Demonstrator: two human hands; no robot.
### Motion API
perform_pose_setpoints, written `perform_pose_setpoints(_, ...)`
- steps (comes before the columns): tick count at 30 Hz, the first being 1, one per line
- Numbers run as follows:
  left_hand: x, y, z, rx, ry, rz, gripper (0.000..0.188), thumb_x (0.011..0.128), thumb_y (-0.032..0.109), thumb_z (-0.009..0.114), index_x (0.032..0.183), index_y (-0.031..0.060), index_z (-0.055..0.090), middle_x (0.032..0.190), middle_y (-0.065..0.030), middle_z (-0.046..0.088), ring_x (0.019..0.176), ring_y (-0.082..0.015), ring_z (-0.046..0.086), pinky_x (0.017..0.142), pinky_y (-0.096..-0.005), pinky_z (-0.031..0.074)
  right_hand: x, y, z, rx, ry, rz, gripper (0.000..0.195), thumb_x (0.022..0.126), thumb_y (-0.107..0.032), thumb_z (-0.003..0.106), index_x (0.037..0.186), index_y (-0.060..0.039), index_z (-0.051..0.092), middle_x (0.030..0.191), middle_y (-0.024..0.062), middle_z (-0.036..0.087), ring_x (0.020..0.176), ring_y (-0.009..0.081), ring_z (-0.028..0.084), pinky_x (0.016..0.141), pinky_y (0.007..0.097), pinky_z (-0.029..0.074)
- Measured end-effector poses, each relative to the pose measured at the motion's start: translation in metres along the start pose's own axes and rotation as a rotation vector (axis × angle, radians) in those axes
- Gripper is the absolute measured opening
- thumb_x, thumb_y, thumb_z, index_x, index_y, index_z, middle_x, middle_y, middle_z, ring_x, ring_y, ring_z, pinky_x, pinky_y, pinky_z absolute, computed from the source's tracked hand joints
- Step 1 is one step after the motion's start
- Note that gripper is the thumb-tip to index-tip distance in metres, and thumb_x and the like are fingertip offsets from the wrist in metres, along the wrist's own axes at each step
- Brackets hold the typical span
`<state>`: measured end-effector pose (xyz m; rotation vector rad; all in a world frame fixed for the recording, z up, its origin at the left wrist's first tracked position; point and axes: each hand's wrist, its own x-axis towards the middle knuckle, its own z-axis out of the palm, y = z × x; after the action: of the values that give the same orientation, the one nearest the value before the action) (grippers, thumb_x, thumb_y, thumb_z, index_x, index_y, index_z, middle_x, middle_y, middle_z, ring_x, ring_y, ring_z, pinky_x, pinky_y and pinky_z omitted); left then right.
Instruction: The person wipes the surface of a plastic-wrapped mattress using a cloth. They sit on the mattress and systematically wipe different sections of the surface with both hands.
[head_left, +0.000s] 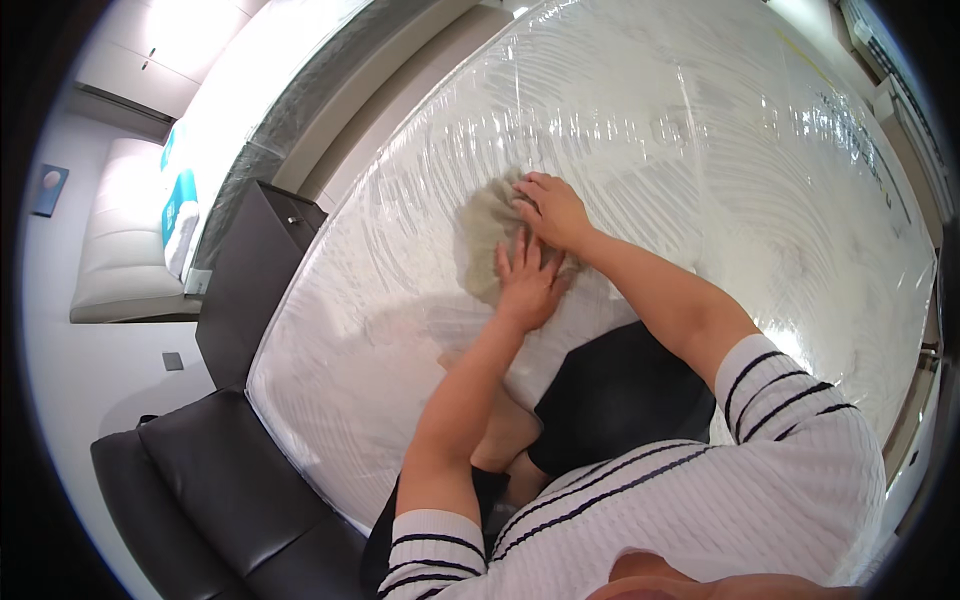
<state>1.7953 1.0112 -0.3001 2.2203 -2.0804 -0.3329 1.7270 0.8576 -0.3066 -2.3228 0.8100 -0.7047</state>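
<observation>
A soft, crumpled greenish-grey piece that looks like cloth (480, 240) lies on a mattress in clear plastic wrap (615, 150). My left hand (529, 289) rests on its near part, fingers spread and pointing away from me. Over its upper right edge, my right hand (555, 210) bends its fingers; whether they pinch the material is hidden. The two hands are close together. Part of the piece is covered by them. I sit on the mattress with my legs folded, a knee in black fabric (626, 397) just below my hands.
A black leather headboard (225, 495) borders the mattress at lower left. Beside it stands a dark nightstand (251, 277). Beyond is a second plastic-wrapped bed (285, 82) with a pale padded headboard (124, 232). A wall switch plate (172, 361) is at the left.
</observation>
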Motion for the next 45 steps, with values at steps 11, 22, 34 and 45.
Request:
perform_pose_setpoints(11,0.049,-0.183,-0.014,0.175,0.373,-0.578,0.062,0.097,0.053,0.045,0.150,0.0232,0.038,0.154,-0.0166,0.033,0.145,-0.0316,0.025,0.115,-0.0591,0.013,0.026,0.042,-0.013,-0.200,0.120,-0.027,0.045,0.091,-0.033,0.062,0.129,-0.0101,0.056,0.141,0.0178,0.046,0.130,0.0369,0.042,0.107,0.0471,0.033)
perform_pose_setpoints(22,0.194,-0.233,-0.041,-0.050,0.238,-0.822,0.075,0.095,0.067,0.027,0.154,0.0229,0.027,0.160,-0.0124,0.023,0.149,-0.0335,0.013,0.112,-0.0671,0.007,0.024,0.024,-0.005,-0.267,0.107,-0.135,0.041,0.086,-0.030,0.066,0.122,-0.0095,0.063,0.135,0.0138,0.051,0.130,0.0295,0.043,0.110,0.0467,0.029)
perform_pose_setpoints(34,0.235,0.099,-0.016,-0.093,-0.311,0.231,0.063,0.099,0.054,0.029,0.155,0.0259,0.025,0.163,-0.0107,0.013,0.151,-0.0305,0.008,0.120,-0.0534,0.005,0.017,0.037,0.014,-0.206,0.232,-0.233,0.040,0.086,-0.024,0.062,0.123,-0.0105,0.060,0.133,0.0138,0.052,0.128,0.0310,0.046,0.110,0.0482,0.032)
perform_pose_setpoints(45,0.079,0.100,-0.083,-0.977,0.262,0.216,0.036,0.097,0.018,0.056,0.132,0.0066,0.058,0.145,-0.0165,0.047,0.135,-0.0298,0.043,0.112,-0.0373,0.032,-0.029,0.036,-0.073,-0.167,0.024,-0.070,0.057,0.090,-0.042,0.059,0.138,-0.0126,0.051,0.144,0.0180,0.041,0.135,0.0405,0.036,0.111,0.0549,0.027)
